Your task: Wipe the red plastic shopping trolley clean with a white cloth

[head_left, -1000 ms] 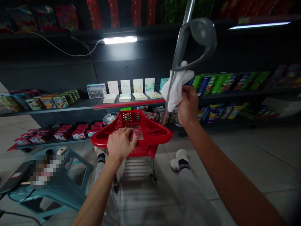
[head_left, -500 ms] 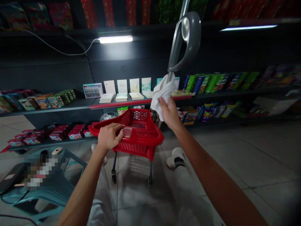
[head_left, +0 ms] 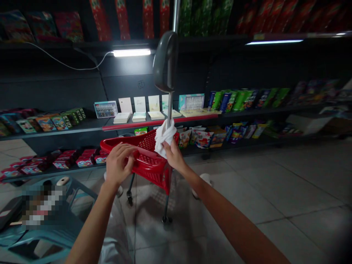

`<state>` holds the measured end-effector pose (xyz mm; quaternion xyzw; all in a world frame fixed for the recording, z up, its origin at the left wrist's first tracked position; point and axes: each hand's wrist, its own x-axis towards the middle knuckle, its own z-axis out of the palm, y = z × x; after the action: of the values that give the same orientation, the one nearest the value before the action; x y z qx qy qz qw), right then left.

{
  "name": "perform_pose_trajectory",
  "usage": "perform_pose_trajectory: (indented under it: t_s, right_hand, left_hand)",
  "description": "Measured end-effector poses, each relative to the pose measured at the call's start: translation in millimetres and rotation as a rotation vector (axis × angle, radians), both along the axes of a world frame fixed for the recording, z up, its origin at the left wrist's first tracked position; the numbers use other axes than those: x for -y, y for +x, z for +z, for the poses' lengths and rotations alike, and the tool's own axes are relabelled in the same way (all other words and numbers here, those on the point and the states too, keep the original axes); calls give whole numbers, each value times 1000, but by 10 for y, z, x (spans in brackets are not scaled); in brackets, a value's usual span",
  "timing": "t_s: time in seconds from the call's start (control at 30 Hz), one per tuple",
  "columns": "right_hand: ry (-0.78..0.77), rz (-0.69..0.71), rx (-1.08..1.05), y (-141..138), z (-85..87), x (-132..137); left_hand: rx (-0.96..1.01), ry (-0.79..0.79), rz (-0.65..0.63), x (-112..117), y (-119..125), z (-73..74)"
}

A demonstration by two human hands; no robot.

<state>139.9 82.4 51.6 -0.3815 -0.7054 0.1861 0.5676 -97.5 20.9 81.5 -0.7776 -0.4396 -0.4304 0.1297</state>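
Observation:
A small red plastic shopping cart [head_left: 150, 157] on thin grey legs with casters stands in front of me. My left hand [head_left: 118, 161] is over the near left of its rim, fingers curled across the edge. From the cart's right side rises a metal pole [head_left: 169, 104] with a grey loop-shaped handle [head_left: 162, 62] on it. My right hand [head_left: 173, 154] is closed on a white cloth [head_left: 164, 137], which is wrapped around the pole below the loop. The cloth hides that stretch of pole and part of the cart's rim.
Beyond the cart run dark shelves with booklets [head_left: 139, 116], snack packets [head_left: 202, 138], boxes and bottles. A lit lamp [head_left: 132, 52] is under the upper shelf. At lower left stands a blue-grey plastic stool [head_left: 63, 234] bearing a dark device and a blurred-out item.
The cart and pole have turned, with the loop swinging left and now facing the other way. My right hand and the cloth have moved left and slightly down along with the pole.

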Motion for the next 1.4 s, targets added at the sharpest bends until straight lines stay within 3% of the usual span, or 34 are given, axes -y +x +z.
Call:
perform_pose_trajectory:
  t_s: [0.13, 0.3, 0.4, 0.5, 0.6, 0.73, 0.97, 1.4]
  right_hand:
    - [-12, 108, -19, -214, -217, -38]
    - [7, 203, 6, -458, -399, -87]
    - [-37, 188, 89, -544, -412, -76]
    - [-66, 86, 254, -558, -412, -64]
    - [18, 0, 453, -523, -442, -76]
    - [126, 12, 632, -493, -459, -99]
    - [53, -3, 783, -482, -440, -139]
    - [-46, -157, 917, -57, -886, -558]
  left_hand:
    - [-35, -39, 46, 229, 466, 46]
    - [7, -64, 279, 211, 735, -175]
    - [26, 25, 351, 124, 646, -351]
    - [86, 103, 364, 38, 472, -472]
    - [111, 126, 370, -29, 296, -538]
    - [86, 146, 371, -108, 108, -575]
    - [117, 168, 410, -225, -104, -599]
    - [129, 197, 391, -375, -449, -681]
